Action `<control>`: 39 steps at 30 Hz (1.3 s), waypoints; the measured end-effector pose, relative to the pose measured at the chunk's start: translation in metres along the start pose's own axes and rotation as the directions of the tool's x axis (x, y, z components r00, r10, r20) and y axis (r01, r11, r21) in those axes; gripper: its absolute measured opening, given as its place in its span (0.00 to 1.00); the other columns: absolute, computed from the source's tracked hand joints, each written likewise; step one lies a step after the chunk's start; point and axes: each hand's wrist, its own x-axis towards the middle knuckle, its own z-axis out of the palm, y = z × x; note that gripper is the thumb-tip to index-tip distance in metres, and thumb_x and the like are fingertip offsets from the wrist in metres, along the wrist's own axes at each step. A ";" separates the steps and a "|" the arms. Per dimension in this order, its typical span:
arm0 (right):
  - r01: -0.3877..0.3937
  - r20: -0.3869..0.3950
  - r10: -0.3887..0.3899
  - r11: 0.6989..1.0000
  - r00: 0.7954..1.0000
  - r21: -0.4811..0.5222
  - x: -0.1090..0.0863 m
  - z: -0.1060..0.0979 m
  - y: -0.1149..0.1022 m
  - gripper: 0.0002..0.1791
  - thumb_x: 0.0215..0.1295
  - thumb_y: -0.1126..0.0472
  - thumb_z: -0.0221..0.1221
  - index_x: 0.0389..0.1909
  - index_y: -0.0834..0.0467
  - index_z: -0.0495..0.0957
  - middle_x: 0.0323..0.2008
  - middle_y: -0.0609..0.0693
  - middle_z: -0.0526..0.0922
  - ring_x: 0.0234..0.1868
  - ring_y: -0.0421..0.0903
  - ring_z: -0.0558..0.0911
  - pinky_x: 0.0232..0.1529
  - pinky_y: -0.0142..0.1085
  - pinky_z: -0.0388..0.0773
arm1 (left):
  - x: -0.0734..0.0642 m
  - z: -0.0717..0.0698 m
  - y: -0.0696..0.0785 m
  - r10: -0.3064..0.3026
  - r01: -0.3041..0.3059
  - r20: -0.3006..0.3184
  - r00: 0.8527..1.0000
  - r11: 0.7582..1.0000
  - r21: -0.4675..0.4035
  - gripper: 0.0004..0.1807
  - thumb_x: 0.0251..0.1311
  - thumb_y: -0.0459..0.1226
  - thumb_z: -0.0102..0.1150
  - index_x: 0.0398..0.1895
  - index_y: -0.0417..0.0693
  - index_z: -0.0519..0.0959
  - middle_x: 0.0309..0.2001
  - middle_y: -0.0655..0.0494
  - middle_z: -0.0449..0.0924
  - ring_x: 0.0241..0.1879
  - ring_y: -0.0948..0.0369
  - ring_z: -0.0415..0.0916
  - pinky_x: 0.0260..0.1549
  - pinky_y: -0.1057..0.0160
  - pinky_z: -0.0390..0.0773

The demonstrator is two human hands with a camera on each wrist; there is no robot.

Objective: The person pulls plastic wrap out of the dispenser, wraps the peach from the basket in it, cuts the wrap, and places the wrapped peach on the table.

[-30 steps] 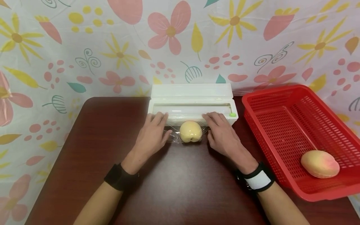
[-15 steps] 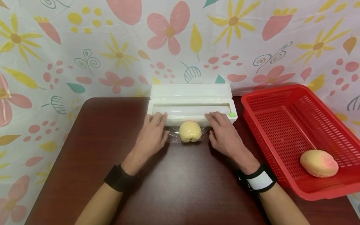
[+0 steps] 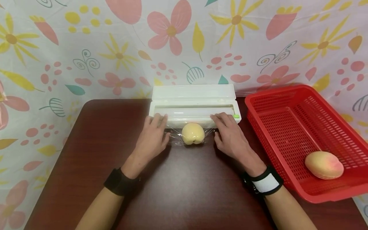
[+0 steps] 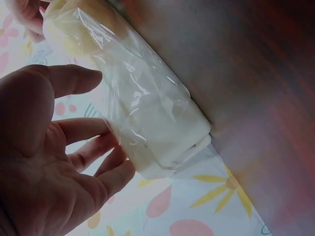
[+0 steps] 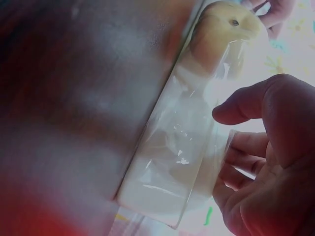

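A white cling film dispenser (image 3: 187,103) stands with its lid (image 3: 195,92) raised and a roll (image 3: 187,112) inside. Clear film (image 3: 174,138) comes over its front edge and down round a yellow apple (image 3: 193,133) on the table. On the left, my left hand (image 3: 150,137) rests its fingertips on the front edge, its thumb (image 4: 81,80) held apart from them. My right hand (image 3: 231,135) touches the same edge right of the apple, thumb (image 5: 236,109) also apart. Both wrist views show wrinkled film along the box front, fingers fairly straight at its top edge.
A red perforated basket (image 3: 284,127) stands at the right, holding a peach-like fruit (image 3: 324,165). Behind the dispenser hangs a floral curtain (image 3: 172,64). A green tab (image 3: 236,116) sits at the box's right end. The table (image 3: 178,191) is dark brown.
My right fingertips have slid slightly right along the box edge, and my left thumb has drawn slightly left. Box, film and apple stay in place; the head view has shifted a little.
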 end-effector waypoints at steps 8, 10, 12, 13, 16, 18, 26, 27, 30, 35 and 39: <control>-0.005 0.003 0.005 1.000 1.000 -0.002 -0.001 0.000 0.000 0.36 0.57 0.70 0.65 0.70 0.68 0.73 0.60 0.61 0.75 0.56 0.63 0.73 0.58 0.52 0.75 | -0.005 0.000 -0.004 -0.031 0.031 0.021 0.999 0.999 -0.010 0.37 0.64 0.40 0.71 0.73 0.32 0.71 0.59 0.40 0.72 0.55 0.41 0.68 0.51 0.51 0.77; 0.001 -0.001 -0.001 1.000 1.000 -0.006 -0.001 0.000 0.001 0.36 0.57 0.70 0.65 0.70 0.69 0.73 0.59 0.62 0.75 0.56 0.63 0.73 0.58 0.52 0.75 | -0.006 -0.001 -0.005 -0.037 0.037 0.022 0.999 0.999 -0.008 0.37 0.64 0.40 0.71 0.74 0.33 0.71 0.59 0.40 0.72 0.55 0.41 0.68 0.50 0.51 0.77; 0.005 -0.007 -0.005 1.000 1.000 -0.009 -0.001 0.000 0.001 0.36 0.57 0.70 0.65 0.70 0.69 0.73 0.59 0.62 0.75 0.56 0.63 0.73 0.58 0.52 0.75 | -0.006 -0.001 -0.005 -0.043 0.043 0.028 0.999 0.999 -0.005 0.37 0.65 0.40 0.70 0.74 0.33 0.71 0.59 0.39 0.71 0.55 0.41 0.67 0.49 0.51 0.77; 0.007 -0.010 -0.007 1.000 1.000 -0.010 -0.001 0.000 0.001 0.36 0.56 0.70 0.65 0.70 0.69 0.73 0.59 0.62 0.75 0.56 0.63 0.73 0.59 0.52 0.75 | -0.006 -0.001 -0.005 -0.048 0.049 0.030 0.998 0.999 -0.005 0.38 0.65 0.40 0.70 0.74 0.33 0.70 0.59 0.39 0.71 0.55 0.41 0.67 0.48 0.52 0.78; 0.006 -0.016 -0.006 1.000 1.000 -0.008 -0.001 -0.001 0.001 0.36 0.56 0.70 0.65 0.70 0.69 0.73 0.59 0.62 0.75 0.56 0.63 0.73 0.59 0.52 0.75 | -0.006 -0.002 -0.005 -0.062 0.062 0.044 0.997 0.998 -0.001 0.38 0.66 0.41 0.68 0.75 0.33 0.69 0.60 0.39 0.69 0.56 0.42 0.66 0.46 0.53 0.80; 0.002 -0.019 -0.002 1.000 1.000 -0.004 -0.001 -0.002 0.001 0.36 0.56 0.70 0.65 0.70 0.69 0.74 0.59 0.62 0.76 0.56 0.64 0.74 0.60 0.53 0.74 | -0.006 -0.002 -0.006 -0.068 0.068 0.046 0.997 0.998 0.000 0.38 0.66 0.41 0.68 0.76 0.33 0.69 0.60 0.39 0.69 0.57 0.42 0.66 0.43 0.54 0.82; -0.007 -0.026 0.008 1.000 1.000 0.008 -0.001 -0.002 0.002 0.36 0.56 0.70 0.65 0.69 0.69 0.74 0.58 0.62 0.76 0.57 0.63 0.74 0.59 0.53 0.75 | -0.008 -0.001 -0.007 -0.072 0.072 0.005 0.997 0.997 -0.003 0.36 0.65 0.39 0.69 0.73 0.32 0.71 0.57 0.37 0.68 0.55 0.39 0.66 0.43 0.51 0.82; -0.009 -0.026 0.009 1.000 1.000 0.009 -0.001 -0.002 0.002 0.36 0.56 0.70 0.65 0.69 0.69 0.74 0.58 0.62 0.76 0.57 0.63 0.74 0.59 0.52 0.75 | -0.008 0.000 -0.007 -0.075 0.075 0.002 0.997 0.997 -0.002 0.36 0.65 0.39 0.69 0.73 0.32 0.71 0.57 0.37 0.68 0.55 0.39 0.66 0.41 0.52 0.82; -0.012 -0.031 0.013 1.000 0.999 0.009 -0.002 -0.002 0.002 0.36 0.56 0.70 0.65 0.69 0.69 0.74 0.58 0.62 0.76 0.56 0.63 0.74 0.59 0.52 0.75 | -0.009 0.000 -0.008 -0.084 0.085 0.006 0.996 0.996 -0.002 0.37 0.65 0.40 0.69 0.73 0.32 0.71 0.58 0.37 0.67 0.55 0.39 0.66 0.38 0.53 0.83; -0.014 -0.039 0.014 1.000 0.999 -0.001 -0.002 -0.001 0.003 0.35 0.56 0.71 0.65 0.69 0.70 0.75 0.57 0.62 0.76 0.54 0.63 0.74 0.57 0.52 0.75 | -0.009 0.001 -0.008 -0.097 0.097 0.009 0.995 0.995 -0.008 0.36 0.66 0.40 0.68 0.74 0.32 0.70 0.58 0.37 0.67 0.56 0.39 0.65 0.36 0.53 0.84; -0.007 -0.049 0.007 1.000 0.999 -0.011 0.001 0.000 0.005 0.34 0.56 0.71 0.64 0.67 0.71 0.76 0.55 0.63 0.76 0.52 0.64 0.74 0.55 0.53 0.75 | -0.009 0.004 -0.007 -0.096 0.096 0.007 0.995 0.995 0.012 0.38 0.65 0.40 0.68 0.74 0.31 0.69 0.59 0.36 0.67 0.55 0.38 0.66 0.35 0.52 0.84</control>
